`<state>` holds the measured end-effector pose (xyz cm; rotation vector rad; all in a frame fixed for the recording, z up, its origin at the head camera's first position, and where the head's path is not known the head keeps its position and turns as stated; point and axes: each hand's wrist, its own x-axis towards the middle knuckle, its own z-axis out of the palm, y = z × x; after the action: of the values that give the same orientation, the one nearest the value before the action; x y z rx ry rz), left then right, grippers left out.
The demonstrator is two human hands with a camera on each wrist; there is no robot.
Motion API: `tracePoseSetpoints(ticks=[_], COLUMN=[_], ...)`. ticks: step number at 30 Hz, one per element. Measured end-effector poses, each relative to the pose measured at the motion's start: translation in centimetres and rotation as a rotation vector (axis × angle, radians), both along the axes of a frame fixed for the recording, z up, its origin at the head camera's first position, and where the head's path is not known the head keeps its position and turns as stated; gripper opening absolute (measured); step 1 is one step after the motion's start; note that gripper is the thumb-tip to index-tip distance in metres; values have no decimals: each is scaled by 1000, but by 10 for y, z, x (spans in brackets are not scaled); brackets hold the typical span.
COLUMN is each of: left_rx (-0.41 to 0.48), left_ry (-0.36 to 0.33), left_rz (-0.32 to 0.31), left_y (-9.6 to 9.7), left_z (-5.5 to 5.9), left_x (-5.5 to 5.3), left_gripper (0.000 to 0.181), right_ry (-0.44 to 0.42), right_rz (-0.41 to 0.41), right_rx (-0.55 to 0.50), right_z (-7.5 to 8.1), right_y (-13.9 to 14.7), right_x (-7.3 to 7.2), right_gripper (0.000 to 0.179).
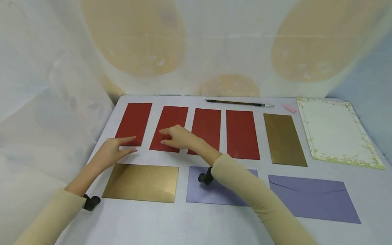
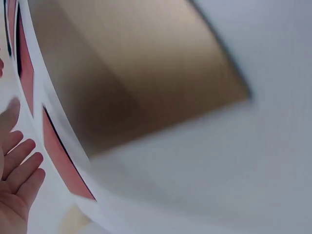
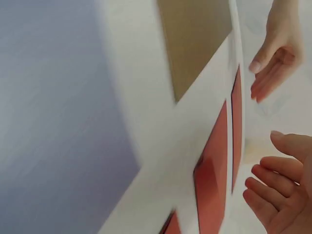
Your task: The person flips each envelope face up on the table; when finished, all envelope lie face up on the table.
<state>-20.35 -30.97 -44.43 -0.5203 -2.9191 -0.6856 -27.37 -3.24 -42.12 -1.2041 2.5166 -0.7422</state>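
Observation:
My left hand [image 1: 111, 153] hovers by the near end of the leftmost red envelope [image 1: 134, 123], its fingers and thumb spread apart with nothing between them. Over the second red envelope [image 1: 172, 118] is my right hand [image 1: 180, 136], also holding nothing, fingers pointing left toward the other hand. Two more red envelopes, a third [image 1: 207, 127] and a fourth [image 1: 242, 134], lie to the right in the same row. In front of the left hand lies a gold envelope [image 1: 140, 183]. A lavender envelope [image 1: 201, 194] is partly covered by the right forearm. Both wrist views show the fingers loosely extended.
A second gold envelope [image 1: 285, 139] stands lengthwise right of the red row. Another lavender envelope [image 1: 319, 199] lies front right. At the back are a brush [image 1: 235, 102], a pink eraser-like block [image 1: 290, 108] and a pad of floral-bordered paper [image 1: 336, 129]. Curtains [image 1: 210, 34] enclose the table.

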Motion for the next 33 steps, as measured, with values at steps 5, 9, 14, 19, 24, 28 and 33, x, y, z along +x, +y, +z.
tracePoseSetpoints(ticks=[5,9,14,19,24,28,33], left_rx=[-55,-94,-134,-154,-194,-247,-368], left_ry=[-49,-158,-200,-105,-63,-21,38], left_rz=[24,78,70,14,-14,-67,-168], left_y=[-18,-27,-39,-42,-39,-39,-41], left_z=[-5,-9,-15,-16,-14,-10,1], left_x=[-11,-20,-28,-28,-20,-15,-9], left_gripper=[65,85,86,70,66,62,48], right_ry=[16,0,-9,20,45,65,89], right_rz=[22,33,41,41,42,68,82], right_rx=[-8,13,37,90,192,270,274], right_z=[-8,-13,-15,-8,-5,-10,-15], right_y=[-31,-48,-59,-68,-77,-81,-83], right_x=[-2,1,3,6,8,9,10], right_gripper=[44,43,45,45,45,44,43])
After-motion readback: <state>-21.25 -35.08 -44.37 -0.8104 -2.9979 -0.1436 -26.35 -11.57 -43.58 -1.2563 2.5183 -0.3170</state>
